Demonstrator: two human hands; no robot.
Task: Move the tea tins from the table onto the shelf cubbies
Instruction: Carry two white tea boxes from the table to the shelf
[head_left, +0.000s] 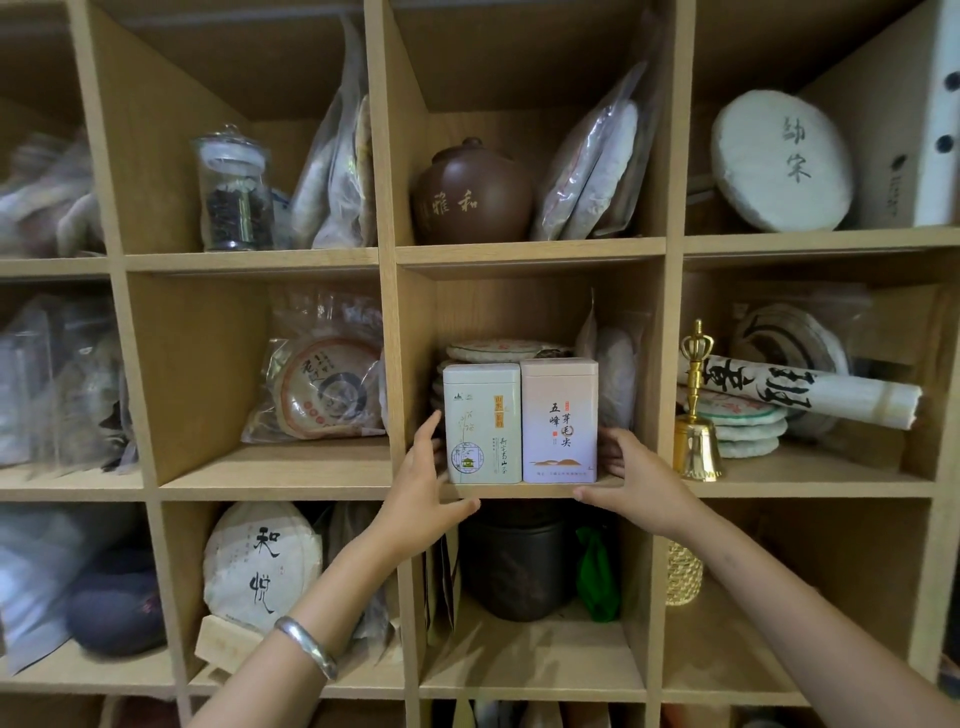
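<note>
1. 2 hands reach into the middle cubby of the wooden shelf (530, 490), 1 at each outer side of a pair of tea tins.
2. The left hand (423, 491) lies against the left side of the pale green tin (482, 423), fingers straight and spread, thumb stretched along the front edge of the cubby floor; a silver bangle (306, 646) circles that wrist.
3. The right hand (636, 480) lies against the right side of the pale pink tin (559, 420), fingers loosely extended, thumb on the same front edge. Neither hand curls round a tin.
4. Both tins stand upright, touching side by side, at the front edge of the cubby floor, the green 1 on the left.
5. Behind the tins, wrapped tea cakes (501, 352) are stacked, and a bagged cake leans at the cubby's right wall.
6. In the cubby above sits a brown clay jar (472, 195); in the cubby below, a dark jar (511, 564) and a green pouch (597, 574).
7. In the cubby to the right, a brass bell (696, 410) stands near the front edge, with a rolled scroll (800, 389) behind it.
</note>
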